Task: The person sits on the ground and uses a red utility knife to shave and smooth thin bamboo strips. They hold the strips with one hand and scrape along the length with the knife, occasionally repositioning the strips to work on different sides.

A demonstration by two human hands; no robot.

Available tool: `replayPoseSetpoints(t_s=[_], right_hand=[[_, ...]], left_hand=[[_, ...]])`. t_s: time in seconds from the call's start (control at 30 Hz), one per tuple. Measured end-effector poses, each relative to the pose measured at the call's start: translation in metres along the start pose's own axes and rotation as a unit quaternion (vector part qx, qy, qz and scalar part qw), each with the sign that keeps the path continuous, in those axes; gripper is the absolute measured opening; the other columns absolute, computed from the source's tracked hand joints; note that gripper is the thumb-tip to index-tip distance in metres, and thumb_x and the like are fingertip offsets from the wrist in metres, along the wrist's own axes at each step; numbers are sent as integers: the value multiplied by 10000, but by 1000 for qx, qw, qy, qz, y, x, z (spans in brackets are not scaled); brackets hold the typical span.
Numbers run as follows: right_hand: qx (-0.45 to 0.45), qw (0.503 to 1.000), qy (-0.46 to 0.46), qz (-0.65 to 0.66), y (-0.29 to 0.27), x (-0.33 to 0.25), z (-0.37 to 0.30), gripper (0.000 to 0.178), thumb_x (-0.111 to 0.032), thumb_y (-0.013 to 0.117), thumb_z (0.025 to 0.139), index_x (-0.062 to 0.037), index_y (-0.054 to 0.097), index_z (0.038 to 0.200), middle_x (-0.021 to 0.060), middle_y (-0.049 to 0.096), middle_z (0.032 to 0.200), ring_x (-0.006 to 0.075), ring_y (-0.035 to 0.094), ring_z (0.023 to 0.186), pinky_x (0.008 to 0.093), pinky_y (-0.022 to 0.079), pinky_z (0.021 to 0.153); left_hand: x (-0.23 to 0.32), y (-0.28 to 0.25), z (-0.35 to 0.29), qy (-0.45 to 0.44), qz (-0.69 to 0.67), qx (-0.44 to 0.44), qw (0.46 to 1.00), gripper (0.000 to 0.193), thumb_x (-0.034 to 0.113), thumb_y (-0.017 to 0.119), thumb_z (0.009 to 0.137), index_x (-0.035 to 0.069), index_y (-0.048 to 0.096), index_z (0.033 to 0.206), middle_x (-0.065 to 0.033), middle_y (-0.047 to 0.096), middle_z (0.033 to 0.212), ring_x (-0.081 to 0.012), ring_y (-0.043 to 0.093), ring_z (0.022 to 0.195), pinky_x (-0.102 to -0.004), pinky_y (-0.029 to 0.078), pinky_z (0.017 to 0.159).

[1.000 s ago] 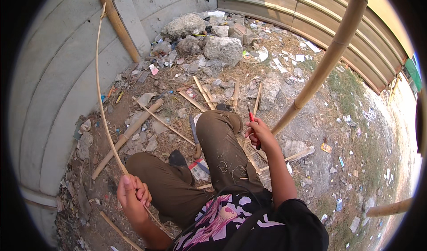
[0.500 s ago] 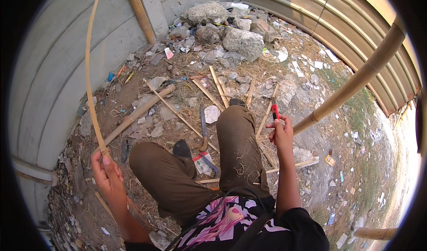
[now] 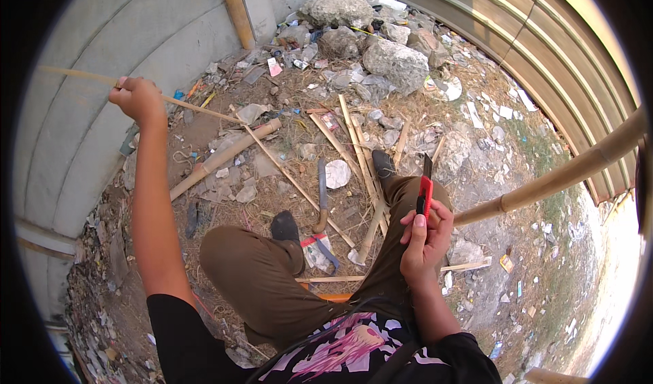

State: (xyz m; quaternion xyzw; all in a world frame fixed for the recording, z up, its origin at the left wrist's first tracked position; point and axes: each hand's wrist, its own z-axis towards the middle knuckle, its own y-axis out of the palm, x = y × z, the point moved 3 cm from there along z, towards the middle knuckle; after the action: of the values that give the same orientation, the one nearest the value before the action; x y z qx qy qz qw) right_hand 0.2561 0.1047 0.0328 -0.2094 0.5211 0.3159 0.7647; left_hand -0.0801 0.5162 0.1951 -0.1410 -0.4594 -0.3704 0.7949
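My left hand (image 3: pixel 139 102) is stretched out at the far left, closed round a long thin bamboo strip (image 3: pixel 204 110). One end of the strip runs off toward the grey wall; the other slants down to the ground litter. Close to my right thigh, my right hand (image 3: pixel 425 241) grips a red utility knife (image 3: pixel 424 197). Its dark blade is out and points up, away from me. Between my feet lies a sickle-like tool (image 3: pixel 322 193) with a wooden handle, beside a flattened white wrapper (image 3: pixel 338 174).
A thick bamboo pole (image 3: pixel 558 183) slants in from the right. Several split bamboo pieces (image 3: pixel 360 142) and a bamboo length (image 3: pixel 228 159) lie ahead. Rocks (image 3: pixel 396 66) sit at the back, between a grey panel wall (image 3: pixel 183 17) and corrugated sheeting (image 3: pixel 503 17). Litter covers the ground.
My left hand has gone up and forward, and the strip has swung from upright to nearly level. The knife hand has come slightly lower and closer. My right knee has tipped outward to the right.
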Motion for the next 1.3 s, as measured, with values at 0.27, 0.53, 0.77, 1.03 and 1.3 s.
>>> replayPoseSetpoints(t_s=[0.27,0.53,0.77,1.03,1.3], right_hand=[[65,997,12,-48,-30,9,-2,345,-178,514,1034,19,428,1304,103,635,873,53,488,584,187,413,525],[74,990,-11,-116,-49,15,-12,317,-140,461,1041,-12,397,1324,121,626,875,57,462,569,186,386,533],[76,985,-6,-155,-45,14,-13,327,-149,474,1032,-1,398,1314,129,627,871,66,469,577,189,392,543],[38,983,-38,-174,-41,7,-10,337,-157,491,1024,20,402,1297,134,633,873,66,485,588,196,415,556],[30,989,-40,-137,-31,3,-10,341,-163,501,1023,12,404,1299,128,634,869,66,488,590,198,416,561]], left_hand=[[-160,19,-217,-143,329,-189,914,254,292,354,1081,57,380,1175,-255,677,1006,-467,669,924,-577,504,763],[-282,-68,-374,-168,686,-250,663,485,296,464,1048,8,370,1428,-234,620,1260,-377,567,1195,-495,404,992],[-232,-81,-550,-91,417,-652,627,429,240,647,879,-4,555,1220,-213,585,1298,-371,452,1338,-503,339,1097],[-209,-127,-671,-49,280,-720,633,512,215,678,864,-35,486,1267,-245,597,1227,-433,540,1201,-520,434,1038],[-230,-101,-623,-111,261,-696,660,314,273,660,823,27,666,1019,-195,617,1186,-399,532,1179,-533,398,1048]])
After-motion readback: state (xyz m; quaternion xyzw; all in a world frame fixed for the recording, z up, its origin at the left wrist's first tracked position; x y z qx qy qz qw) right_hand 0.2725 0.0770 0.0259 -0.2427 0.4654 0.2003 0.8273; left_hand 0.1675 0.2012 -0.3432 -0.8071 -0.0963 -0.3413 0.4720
